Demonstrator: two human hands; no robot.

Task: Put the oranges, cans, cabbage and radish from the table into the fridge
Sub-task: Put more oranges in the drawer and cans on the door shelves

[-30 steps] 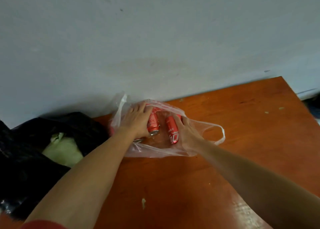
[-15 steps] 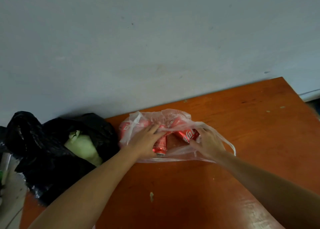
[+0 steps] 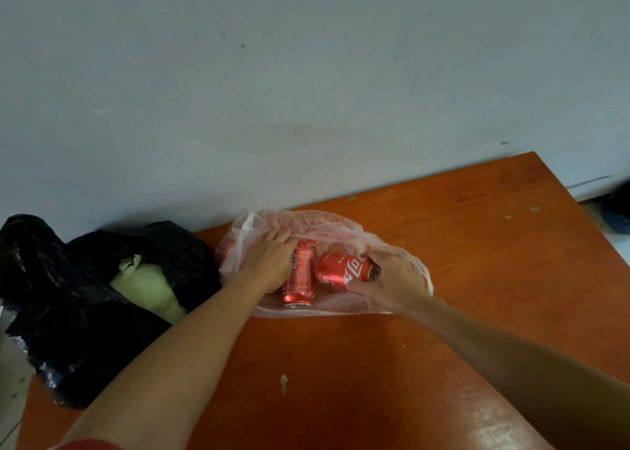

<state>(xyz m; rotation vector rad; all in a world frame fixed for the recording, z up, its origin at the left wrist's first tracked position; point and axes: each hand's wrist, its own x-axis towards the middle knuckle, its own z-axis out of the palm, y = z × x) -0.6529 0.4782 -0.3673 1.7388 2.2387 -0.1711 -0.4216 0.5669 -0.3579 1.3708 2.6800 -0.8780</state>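
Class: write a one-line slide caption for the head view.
Right hand grips a red drink can inside a clear plastic bag on the orange wooden table; left hand touches a second can.

White script logo on red can, lettering not legible

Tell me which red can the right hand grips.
The rightmost can, lying crosswise, white lettering showing, its end in the right hand. The middle can points toward the camera.

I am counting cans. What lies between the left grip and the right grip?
In the head view, two red cans inside the plastic bag: the end-on can against the left grip, and the sideways can held by the right grip.
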